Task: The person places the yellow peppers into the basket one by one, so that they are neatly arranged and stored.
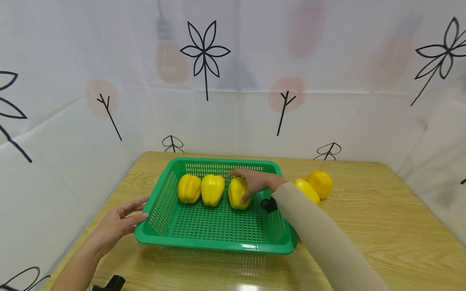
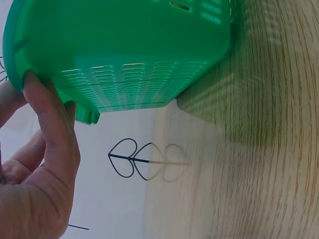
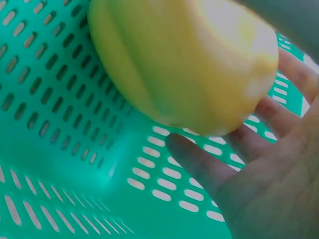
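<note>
Three yellow bell peppers lie in the back part of a green plastic basket (image 1: 218, 243): one at the left (image 1: 189, 188), one in the middle (image 1: 212, 190), one at the right (image 1: 237, 194). My right hand (image 1: 255, 182) curls its fingers and thumb round the right pepper, inside the basket. In the right wrist view that pepper (image 3: 184, 59) rests against the fingers of the hand (image 3: 279, 174). At the basket's left rim, my left hand (image 1: 116, 222) grips the edge; the left wrist view shows the fingers of the hand (image 2: 45, 159) on the green rim (image 2: 15, 45).
To the right of the basket, partly behind my right sleeve, two more yellow items (image 1: 306, 190) (image 1: 320, 184) lie on the wooden table (image 1: 364, 218). A white cloth with printed plants (image 1: 236, 121) hangs behind the table and at its sides.
</note>
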A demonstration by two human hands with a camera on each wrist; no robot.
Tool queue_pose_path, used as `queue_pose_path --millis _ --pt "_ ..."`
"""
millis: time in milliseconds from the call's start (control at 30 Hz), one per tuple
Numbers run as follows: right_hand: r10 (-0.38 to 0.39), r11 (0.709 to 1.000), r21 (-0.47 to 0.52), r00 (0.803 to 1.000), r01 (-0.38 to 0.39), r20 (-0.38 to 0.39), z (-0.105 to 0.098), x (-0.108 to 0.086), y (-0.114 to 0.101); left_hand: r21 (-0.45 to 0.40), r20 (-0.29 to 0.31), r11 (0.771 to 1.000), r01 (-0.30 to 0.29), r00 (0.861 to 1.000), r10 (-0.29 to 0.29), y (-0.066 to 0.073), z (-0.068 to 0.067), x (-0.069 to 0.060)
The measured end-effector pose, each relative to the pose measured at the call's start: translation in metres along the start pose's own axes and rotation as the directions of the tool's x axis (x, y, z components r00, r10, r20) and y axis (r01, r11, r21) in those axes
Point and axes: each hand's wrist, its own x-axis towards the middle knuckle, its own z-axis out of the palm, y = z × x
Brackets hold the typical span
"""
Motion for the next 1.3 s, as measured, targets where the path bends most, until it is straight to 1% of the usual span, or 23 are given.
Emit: queue_pose_path --millis 133,233,333,433,600,700,867,1067,1100,1167,1300 --pt "0.012 1.0 0.024 1.0 -0.012 -0.01 -0.008 -0.007 0.002 -0.005 0.0 1.0 0.003 1.0 -0.003 0.0 0.0 0.0" --pt "0.002 0.999 0.046 0.999 0.0 -0.045 -0.015 -0.015 0.004 -0.011 0.0 1.0 0.002 1.0 -0.002 0.0 0.0 0.0" --pt "-0.034 0.997 0.07 0.995 0.04 -0.091 -0.022 -0.025 0.002 -0.014 -0.002 1.0 0.001 1.0 -0.001 0.0 0.0 0.0" --pt "-0.084 0.991 0.086 0.984 0.098 -0.154 -0.029 -0.036 -0.002 -0.009 -0.003 1.0 -0.002 1.0 0.002 0.0 -0.001 0.001" --pt "-0.16 0.978 0.089 0.957 0.187 -0.242 -0.036 -0.052 -0.009 -0.001 -0.008 1.0 0.003 1.0 -0.003 0.0 -0.001 0.0" --pt "-0.195 0.97 0.078 0.934 0.228 -0.301 -0.037 -0.059 -0.012 0.0 -0.011 1.0 0.009 1.0 -0.009 0.0 -0.001 0.0" --pt "-0.248 0.959 0.026 0.884 0.281 -0.395 -0.035 -0.07 -0.013 0.008 -0.01 1.0 0.01 1.0 -0.01 0.001 0.0 -0.001" --pt "-0.269 0.957 -0.02 0.852 0.291 -0.45 -0.03 -0.084 -0.017 0.013 -0.012 1.0 0.011 1.0 -0.011 0.001 -0.001 0.0" --pt "-0.278 0.954 -0.032 0.844 0.297 -0.459 -0.028 -0.087 -0.017 0.012 -0.012 1.0 0.012 1.0 -0.012 0.001 -0.001 0.0" --pt "-0.307 0.946 -0.061 0.822 0.317 -0.479 -0.026 -0.092 -0.016 0.009 -0.012 1.0 0.012 1.0 -0.011 0.001 -0.001 0.0" --pt "-0.369 0.926 -0.13 0.773 0.355 -0.516 -0.022 -0.101 -0.011 0.008 -0.01 1.0 0.005 1.0 -0.005 0.0 -0.001 0.0"
